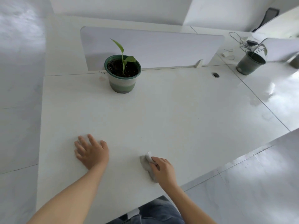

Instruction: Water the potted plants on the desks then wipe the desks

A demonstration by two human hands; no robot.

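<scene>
A white desk (161, 113) fills the view. On its far side stands a green-and-white pot (123, 81) holding a small green plant with dark soil. A second, dark pot (250, 63) with a drooping plant stands on the neighbouring desk at the far right. My left hand (91, 151) lies flat on the desk near its front edge, fingers spread, holding nothing. To its right, my right hand (163, 170) presses a crumpled grey-white cloth (148, 162) against the desk surface.
A white divider panel (161, 47) rises behind the green pot. A round cable hole (215, 75) sits in the desk at the back right. The neighbouring desk surface (275, 94) looks wet and shiny. Cables and small hooks lie behind the dark pot. Pale tiled floor surrounds the desks.
</scene>
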